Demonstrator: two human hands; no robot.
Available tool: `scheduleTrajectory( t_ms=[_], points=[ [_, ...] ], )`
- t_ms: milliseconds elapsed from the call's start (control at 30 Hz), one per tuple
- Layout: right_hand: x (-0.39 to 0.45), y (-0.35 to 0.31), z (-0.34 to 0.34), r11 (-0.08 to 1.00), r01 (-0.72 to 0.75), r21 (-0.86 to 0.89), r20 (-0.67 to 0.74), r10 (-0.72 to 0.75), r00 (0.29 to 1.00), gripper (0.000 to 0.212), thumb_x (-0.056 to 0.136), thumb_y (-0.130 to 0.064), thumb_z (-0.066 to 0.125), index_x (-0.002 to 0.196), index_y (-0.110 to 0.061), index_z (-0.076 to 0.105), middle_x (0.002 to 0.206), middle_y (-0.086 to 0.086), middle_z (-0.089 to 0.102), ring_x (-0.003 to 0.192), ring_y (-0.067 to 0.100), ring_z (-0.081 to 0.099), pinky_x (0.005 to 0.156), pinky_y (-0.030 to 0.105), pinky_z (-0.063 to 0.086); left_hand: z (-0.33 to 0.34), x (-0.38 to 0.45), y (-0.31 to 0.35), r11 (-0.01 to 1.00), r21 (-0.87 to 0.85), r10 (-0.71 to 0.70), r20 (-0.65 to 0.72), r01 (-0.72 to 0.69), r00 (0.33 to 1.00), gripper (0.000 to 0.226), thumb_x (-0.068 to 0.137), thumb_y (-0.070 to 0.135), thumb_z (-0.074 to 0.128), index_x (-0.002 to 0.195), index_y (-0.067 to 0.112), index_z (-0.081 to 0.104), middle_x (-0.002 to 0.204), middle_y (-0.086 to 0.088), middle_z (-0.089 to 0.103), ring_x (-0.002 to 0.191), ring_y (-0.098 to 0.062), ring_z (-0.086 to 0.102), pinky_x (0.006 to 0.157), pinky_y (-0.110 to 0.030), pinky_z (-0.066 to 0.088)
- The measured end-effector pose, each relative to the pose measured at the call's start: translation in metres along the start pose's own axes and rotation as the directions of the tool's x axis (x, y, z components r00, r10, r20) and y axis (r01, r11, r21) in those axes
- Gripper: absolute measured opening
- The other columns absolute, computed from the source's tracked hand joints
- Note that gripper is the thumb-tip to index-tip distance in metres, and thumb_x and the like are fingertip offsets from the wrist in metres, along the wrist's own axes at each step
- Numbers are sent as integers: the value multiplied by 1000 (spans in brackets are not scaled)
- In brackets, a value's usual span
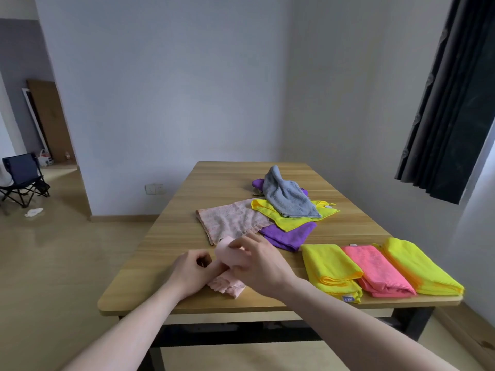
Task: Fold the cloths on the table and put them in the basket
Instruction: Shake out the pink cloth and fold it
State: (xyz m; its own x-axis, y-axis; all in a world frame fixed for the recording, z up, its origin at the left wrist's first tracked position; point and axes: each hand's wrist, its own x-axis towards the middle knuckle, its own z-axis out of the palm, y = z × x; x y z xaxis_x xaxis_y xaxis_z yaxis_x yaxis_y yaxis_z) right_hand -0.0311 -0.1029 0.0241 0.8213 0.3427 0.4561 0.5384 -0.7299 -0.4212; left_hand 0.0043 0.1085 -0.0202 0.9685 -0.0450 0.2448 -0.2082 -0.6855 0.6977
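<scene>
A pale pink cloth (227,286) lies near the front edge of the wooden table (166,236), partly rolled or folded over. My left hand (191,271) pinches its left side and my right hand (258,266) grips its raised fold. Behind them lies a loose heap: a pink patterned cloth (230,220), a purple cloth (289,234), a yellow cloth (289,218) and a grey cloth (288,196) on top. Three folded cloths sit side by side at the front right: yellow (329,266), pink (380,271), yellow (417,266). No basket is in view.
A white wall stands behind the table, with a socket (154,188) low on it. A dark curtain (450,103) hangs at the right. A folding chair (24,178) stands on the floor at the far left, beside a doorway.
</scene>
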Motion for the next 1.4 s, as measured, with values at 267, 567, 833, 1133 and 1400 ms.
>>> scheduleTrajectory(
  t_ms=[267,567,833,1133,1400],
  points=[
    [12,30,-50,817,-443,368,-138,520,843,23,82,-17,58,98,-25,72,91,-14,70,90,7,63,68,16,45,-3,-1,0,999,-50,2,42,0,999,69,62,87,68,68,18,67,67,3,67,66,-12,59,65,-32,46],
    [9,72,-90,828,-556,-71,142,560,816,35,91,-25,60,126,-21,68,126,2,66,111,21,61,80,26,45,2,3,-7,999,-36,21,6,-21,1000,56,73,74,67,69,18,67,62,7,64,68,-14,61,67,-31,49],
    [-30,36,-30,844,-368,-389,135,448,884,63,90,-59,45,138,-19,49,149,5,36,141,38,26,117,54,21,4,7,-10,1000,-17,13,4,-12,1000,47,72,68,68,70,20,67,63,8,66,71,-15,63,71,-33,52],
    [-46,58,-24,906,-63,-418,353,226,908,71,87,-57,46,149,-23,42,158,5,22,148,39,5,120,62,3,6,8,-10,1000,-27,12,34,-11,999,44,75,60,70,69,18,65,61,8,64,70,-16,62,71,-36,52],
    [-59,61,-40,928,-41,-371,374,190,908,63,95,-48,41,156,-32,32,169,-4,5,155,21,-9,123,53,-3,4,7,-11,1000,-26,8,54,-7,999,43,77,59,70,68,17,65,63,7,65,70,-16,63,71,-36,53]
  ],
)
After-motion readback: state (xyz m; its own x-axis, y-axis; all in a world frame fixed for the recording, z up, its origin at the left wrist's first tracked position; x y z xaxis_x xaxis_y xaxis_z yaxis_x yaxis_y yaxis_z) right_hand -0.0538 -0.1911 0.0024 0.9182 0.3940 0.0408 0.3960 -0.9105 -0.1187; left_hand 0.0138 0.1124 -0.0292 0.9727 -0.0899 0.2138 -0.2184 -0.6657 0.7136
